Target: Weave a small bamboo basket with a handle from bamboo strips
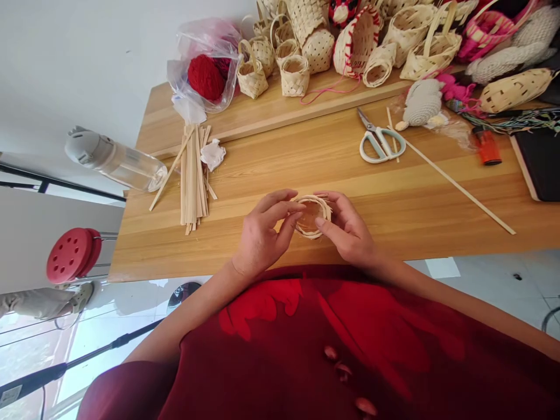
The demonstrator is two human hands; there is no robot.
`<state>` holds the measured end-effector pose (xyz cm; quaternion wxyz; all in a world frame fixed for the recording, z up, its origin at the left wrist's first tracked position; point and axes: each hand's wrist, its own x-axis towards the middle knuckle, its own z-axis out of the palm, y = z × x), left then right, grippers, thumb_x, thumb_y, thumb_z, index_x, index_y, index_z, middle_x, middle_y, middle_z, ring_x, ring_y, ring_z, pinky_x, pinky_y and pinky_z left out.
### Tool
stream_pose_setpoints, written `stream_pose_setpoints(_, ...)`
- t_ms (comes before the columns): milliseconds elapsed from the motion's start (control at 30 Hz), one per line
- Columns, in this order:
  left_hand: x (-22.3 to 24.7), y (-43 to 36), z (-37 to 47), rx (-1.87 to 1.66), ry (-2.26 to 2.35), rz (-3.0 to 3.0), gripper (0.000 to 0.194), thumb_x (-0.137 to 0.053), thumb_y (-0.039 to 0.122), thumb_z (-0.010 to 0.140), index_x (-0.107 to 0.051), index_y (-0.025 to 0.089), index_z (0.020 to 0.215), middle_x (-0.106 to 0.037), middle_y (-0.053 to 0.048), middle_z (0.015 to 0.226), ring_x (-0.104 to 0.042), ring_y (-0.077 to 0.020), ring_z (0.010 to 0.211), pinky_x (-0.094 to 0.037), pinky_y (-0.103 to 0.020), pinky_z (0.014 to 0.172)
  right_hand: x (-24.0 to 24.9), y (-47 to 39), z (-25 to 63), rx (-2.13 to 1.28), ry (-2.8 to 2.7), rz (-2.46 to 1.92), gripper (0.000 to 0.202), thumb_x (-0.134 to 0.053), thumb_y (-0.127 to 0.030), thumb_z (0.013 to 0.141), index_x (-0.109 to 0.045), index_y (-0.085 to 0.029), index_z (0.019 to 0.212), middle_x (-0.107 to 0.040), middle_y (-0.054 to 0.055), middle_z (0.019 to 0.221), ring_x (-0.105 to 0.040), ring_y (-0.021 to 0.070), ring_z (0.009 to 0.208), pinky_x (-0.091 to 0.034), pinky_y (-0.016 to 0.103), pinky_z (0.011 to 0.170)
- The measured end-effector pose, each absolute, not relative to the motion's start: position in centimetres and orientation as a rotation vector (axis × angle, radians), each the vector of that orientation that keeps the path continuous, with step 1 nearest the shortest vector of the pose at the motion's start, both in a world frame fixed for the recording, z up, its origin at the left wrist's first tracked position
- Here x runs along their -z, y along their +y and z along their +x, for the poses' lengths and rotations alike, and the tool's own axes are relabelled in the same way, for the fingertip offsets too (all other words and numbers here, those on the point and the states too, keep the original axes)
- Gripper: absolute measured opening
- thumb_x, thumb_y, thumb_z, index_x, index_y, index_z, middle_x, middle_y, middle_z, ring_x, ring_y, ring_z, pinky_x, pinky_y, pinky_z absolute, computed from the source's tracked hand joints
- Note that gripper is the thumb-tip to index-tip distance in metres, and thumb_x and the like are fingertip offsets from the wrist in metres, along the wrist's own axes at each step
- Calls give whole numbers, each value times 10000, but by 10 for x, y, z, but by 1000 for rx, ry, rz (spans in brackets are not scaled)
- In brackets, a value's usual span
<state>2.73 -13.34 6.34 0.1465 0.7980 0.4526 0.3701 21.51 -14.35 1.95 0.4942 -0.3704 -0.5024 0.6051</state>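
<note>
A small round woven basket (312, 235) sits between my hands near the table's front edge, its open mouth facing up toward me. My left hand (269, 230) has thumb and fingers closed on the left side of its rim. On the opposite side, my right hand (350, 227) grips the wall, the thumb at the inner rim and the fingers behind the outside. Short strip ends stick out at the rim's upper right. The basket's underside is hidden.
Wood strips (192, 181) lie at the left near a water bottle (118, 160). Scissors (380, 143) and a long thin strip (459, 186) are at the right. Several finished baskets (295, 76) line the back, beside red yarn (205, 79). A red stool (70, 256) stands left of the table.
</note>
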Motion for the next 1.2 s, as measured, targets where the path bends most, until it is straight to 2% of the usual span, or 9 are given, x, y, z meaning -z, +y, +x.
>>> stream_pose_setpoints(233,-67,-138,29,-1107,1335,2517,88,-712,193,913,-760,217,983,-775,-58,1015,-625,-205,952,-537,-387,888,-13,-140,212,-1559,-1153,-817,468,-714,-256,877,-491,-289,1286,-594,76,1368,-602,207,1208,-537,385,990)
stream_pose_setpoints(433,-55,-137,32,-1050,1242,2417,23,-715,216,923,-714,200,940,-765,-42,978,-662,-186,959,-537,-362,911,0,-139,210,-1608,-1089,-949,386,-754,-237,806,-550,-252,1133,-657,53,1152,-657,188,1067,-552,395,972)
stream_pose_setpoints(567,-43,-138,26,-1059,1319,2349,167,-689,166,928,-660,204,1088,-696,-78,1140,-655,-189,1095,-546,-335,934,0,-136,211,-1686,-988,-1030,407,-757,-269,792,-538,-254,1135,-687,49,1117,-678,194,1010,-593,376,843)
stream_pose_setpoints(633,-37,-139,21,-998,1424,2361,246,-722,183,904,-627,191,1132,-696,-85,1128,-647,-203,1073,-534,-340,906,0,-135,211,-1686,-994,-1070,429,-779,-281,779,-549,-247,1140,-684,52,1113,-690,206,1025,-597,357,804)
stream_pose_setpoints(800,-30,-145,13,-948,1452,2575,122,-678,145,936,-674,244,1008,-765,1,900,-662,-203,1032,-398,-398,928,-1,-133,213,-1731,-925,-1099,389,-761,-444,846,-596,-255,1143,-709,45,1095,-714,197,971,-599,334,758)
stream_pose_setpoints(867,-30,-149,12,-1054,1339,2643,171,-647,95,948,-684,258,985,-782,29,875,-674,-174,1019,-359,-399,937,-4,-132,216,-1796,-872,-1012,399,-709,-544,886,-621,-271,1163,-717,43,1171,-710,184,976,-598,330,783)
stream_pose_setpoints(1000,-32,-151,11,-1092,1026,2693,228,-632,101,963,-679,258,1122,-796,27,950,-654,-148,1024,-393,-343,890,-14,-129,218,-1973,-833,-766,539,-686,-636,876,-630,-300,1293,-690,36,1321,-677,204,1130,-581,337,888)
stream_pose_setpoints(1100,-33,-149,10,-1059,898,2728,274,-630,137,976,-659,255,1221,-789,13,1038,-617,-156,1115,-428,-326,945,-19,-125,216,-2031,-802,-719,505,-711,-611,864,-675,-289,1252,-724,23,1243,-687,189,1078,-576,312,874)
stream_pose_setpoints(1200,-34,-148,8,-1104,885,2722,295,-721,192,924,-650,206,1211,-779,-25,1098,-592,-184,1184,-476,-324,988,-22,-123,214,-1930,-786,-774,389,-747,-533,858,-711,-281,1152,-752,8,1135,-698,169,990,-572,293,851)
